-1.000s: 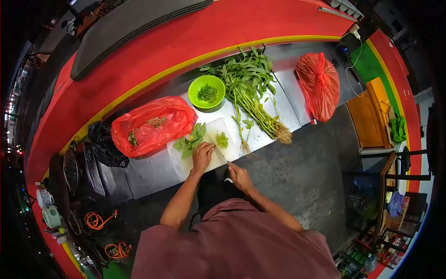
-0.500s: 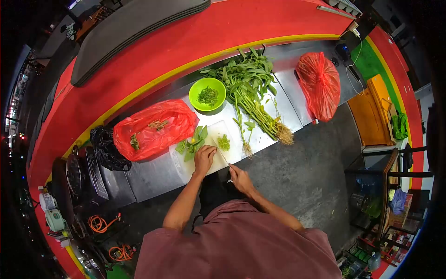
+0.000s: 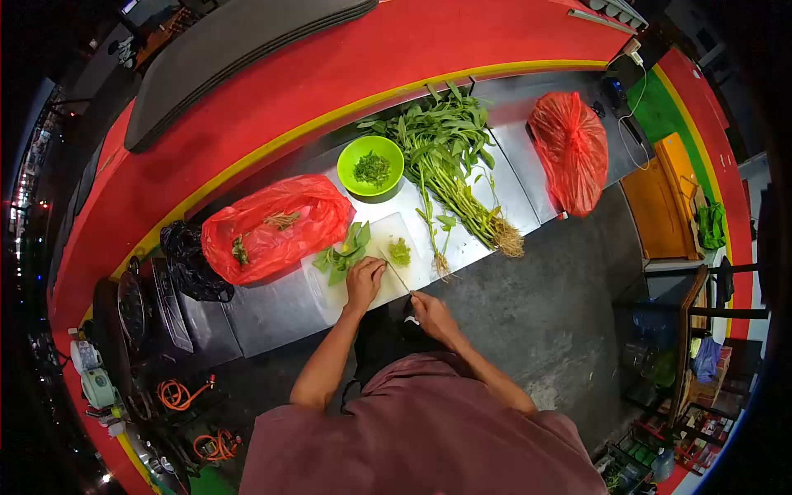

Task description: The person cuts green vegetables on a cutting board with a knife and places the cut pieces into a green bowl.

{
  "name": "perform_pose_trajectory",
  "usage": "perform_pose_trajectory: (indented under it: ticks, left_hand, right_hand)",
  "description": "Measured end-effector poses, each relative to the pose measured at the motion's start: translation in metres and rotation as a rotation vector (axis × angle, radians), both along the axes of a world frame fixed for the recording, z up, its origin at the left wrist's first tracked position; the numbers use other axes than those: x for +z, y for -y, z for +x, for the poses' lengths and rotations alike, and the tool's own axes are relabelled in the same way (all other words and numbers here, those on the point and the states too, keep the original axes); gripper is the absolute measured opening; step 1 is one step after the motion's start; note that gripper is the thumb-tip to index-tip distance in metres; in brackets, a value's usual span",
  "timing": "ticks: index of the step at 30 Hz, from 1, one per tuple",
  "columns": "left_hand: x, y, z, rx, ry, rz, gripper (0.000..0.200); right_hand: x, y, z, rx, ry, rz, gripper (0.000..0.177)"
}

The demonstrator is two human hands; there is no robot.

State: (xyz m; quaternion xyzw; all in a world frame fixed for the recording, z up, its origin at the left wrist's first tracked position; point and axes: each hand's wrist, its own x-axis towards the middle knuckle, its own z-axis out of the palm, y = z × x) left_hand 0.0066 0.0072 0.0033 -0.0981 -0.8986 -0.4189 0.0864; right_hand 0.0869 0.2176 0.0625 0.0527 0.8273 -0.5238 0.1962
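Here we are at the counter (image 3: 272, 305), and the chopping is under way. The left hand (image 3: 363, 280) is planted on the white cutting board (image 3: 326, 297), fingers curled down over a clump of leafy stems (image 3: 342, 252), pinning them flat. The right hand (image 3: 431, 313) sits just off the board's near edge, fingers clenched around the handle of a knife (image 3: 398, 276), with the blade angled in toward the left hand's knuckles.

As for progress: a small chopped pile (image 3: 399, 252) lies on the board just beyond the blade, and the green bowl (image 3: 371, 165) further back already holds a modest heap of cut greens. So some of it looks done (a first batch, at a guess).

Plenty looks left. A big bundle of greens (image 3: 450, 161) lies uncut beside the bowl, roots and all, pointing toward the counter's edge. A red bag (image 3: 272, 227) lies just left of the board with a few scraps on it, and a second red bag (image 3: 569, 148) lies far right.
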Motion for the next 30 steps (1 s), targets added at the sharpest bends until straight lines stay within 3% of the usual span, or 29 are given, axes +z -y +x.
perform_pose_trajectory:
  ticks: [5, 12, 17, 21, 30]
  left_hand:
    - [0.0, 0.001, 0.0, 0.002, 0.01, -0.004, 0.012]
    - [-0.008, 0.0, 0.005, 0.002, -0.061, -0.035, 0.013]
    - [-0.003, -0.003, 0.01, 0.007, -0.112, -0.061, 0.013]
    - [-0.001, -0.004, 0.008, 0.023, -0.022, -0.052, 0.014]
    - [-0.009, -0.001, 0.005, 0.006, -0.054, -0.029, 0.011]
  right_hand:
    - [0.001, 0.009, 0.01, 0.031, -0.154, 0.132, 0.037]
    - [-0.028, 0.02, -0.007, 0.002, -0.262, 0.05, 0.037]
    - [-0.002, 0.02, -0.023, 0.006, 0.037, 0.012, 0.04]
    - [-0.023, 0.014, -0.014, -0.002, 0.009, -0.01, 0.04]
    - [-0.042, 0.012, -0.001, 0.029, -0.319, 0.045, 0.04]
